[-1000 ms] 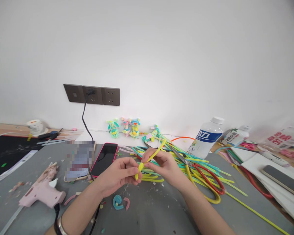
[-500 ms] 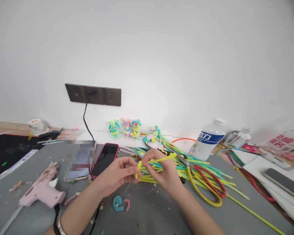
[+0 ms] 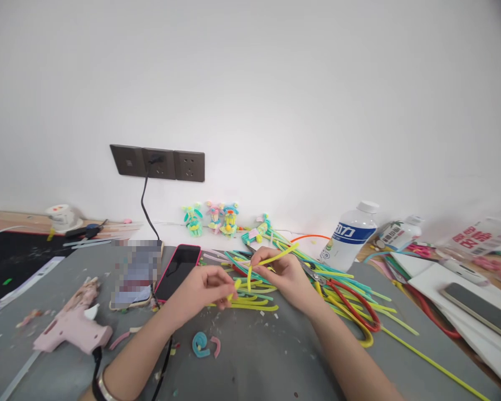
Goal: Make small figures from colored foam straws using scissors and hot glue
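Between thumb and fingers, my left hand (image 3: 212,287) pinches a short yellow piece (image 3: 235,288) of what looks like pipe cleaner. A longer yellow pipe cleaner (image 3: 280,255) is pinched in my right hand (image 3: 281,275); one end hangs down bent and the other sticks out to the upper right. The two yellow pieces are apart, with a small gap between my hands. Behind and under my right hand lies a pile of yellow, green and teal pipe cleaners (image 3: 254,305). Scissors with red and yellow handles (image 3: 354,303) rest on that pile, partly hidden by my hand.
A pink glue gun (image 3: 73,334) lies at left, near a phone with a pink edge (image 3: 178,271). Small pipe-cleaner figures (image 3: 229,219) stand by the wall. A bottle (image 3: 350,236) stands at right, a dark phone (image 3: 484,305) beyond. Curled blue scrap (image 3: 200,345) lies in front.
My hands have drawn apart. The longer yellow pipe cleaner has come away from the short piece and gone up and right with my right hand.
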{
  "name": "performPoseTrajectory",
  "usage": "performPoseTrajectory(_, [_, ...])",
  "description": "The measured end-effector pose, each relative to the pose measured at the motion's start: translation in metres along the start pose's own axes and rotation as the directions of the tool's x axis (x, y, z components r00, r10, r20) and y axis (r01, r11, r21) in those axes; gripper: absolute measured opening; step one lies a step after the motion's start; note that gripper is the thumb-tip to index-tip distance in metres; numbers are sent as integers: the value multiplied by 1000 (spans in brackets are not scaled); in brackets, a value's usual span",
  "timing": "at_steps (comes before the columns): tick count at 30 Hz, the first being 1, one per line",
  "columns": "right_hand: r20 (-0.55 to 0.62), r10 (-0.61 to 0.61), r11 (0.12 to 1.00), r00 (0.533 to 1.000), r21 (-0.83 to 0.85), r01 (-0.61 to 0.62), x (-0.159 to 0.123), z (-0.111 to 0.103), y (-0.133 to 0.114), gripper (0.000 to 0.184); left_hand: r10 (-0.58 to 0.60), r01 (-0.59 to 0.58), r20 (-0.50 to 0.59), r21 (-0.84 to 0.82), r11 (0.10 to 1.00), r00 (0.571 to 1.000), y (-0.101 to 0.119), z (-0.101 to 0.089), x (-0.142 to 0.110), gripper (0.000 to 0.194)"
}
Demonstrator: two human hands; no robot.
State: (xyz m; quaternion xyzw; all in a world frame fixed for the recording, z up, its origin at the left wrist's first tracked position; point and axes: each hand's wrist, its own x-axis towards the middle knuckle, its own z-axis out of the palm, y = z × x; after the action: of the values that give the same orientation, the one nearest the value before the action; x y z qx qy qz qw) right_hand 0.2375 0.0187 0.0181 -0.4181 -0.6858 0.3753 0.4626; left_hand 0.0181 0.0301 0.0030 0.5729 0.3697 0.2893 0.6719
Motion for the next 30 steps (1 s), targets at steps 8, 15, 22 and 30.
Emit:
performPoseTrajectory(8, [142, -15, 1000, 990, 25, 11, -2, 2, -1, 13, -136, 75, 165, 332, 940, 977, -6, 8, -5, 26])
performPoseTrajectory(15, [205, -20, 1000, 979, 2, 20, -3, 9, 1, 10, 16, -26, 54, 192, 981, 998, 2, 4, -1, 32])
performPoseTrajectory(22, [183, -60, 997, 981, -32, 67, -5, 17, 1, 7, 6, -7, 12, 156, 988, 1000, 2, 5, -2, 29])
performPoseTrajectory(30, [77, -121, 989, 990, -73, 127, -5, 22, -3, 7, 69, -58, -65, 155, 986, 995, 10, 6, -4, 34])
